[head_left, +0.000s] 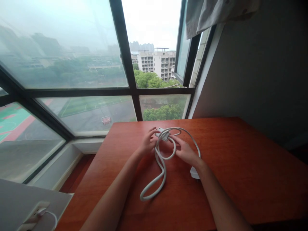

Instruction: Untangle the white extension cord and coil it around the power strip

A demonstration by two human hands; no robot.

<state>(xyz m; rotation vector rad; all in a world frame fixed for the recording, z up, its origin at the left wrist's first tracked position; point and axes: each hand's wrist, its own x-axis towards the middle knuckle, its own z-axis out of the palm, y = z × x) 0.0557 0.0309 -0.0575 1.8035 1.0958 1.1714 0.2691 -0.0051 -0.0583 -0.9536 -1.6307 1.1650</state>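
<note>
A thick white power cable lies in loops on a reddish-brown wooden table. My left hand grips the cable near its plug end, fingers curled round it. My right hand is closed on the cable just right of the plug, with one loop running over the back of it. A white block at the cable's other end peeks out under my right wrist. One long loop trails toward me between my forearms.
A large dark-framed window rises behind the table's far edge; one pane at the right stands ajar. A grey wall borders the right side. A white socket with a thin cord sits on a grey ledge at the lower left.
</note>
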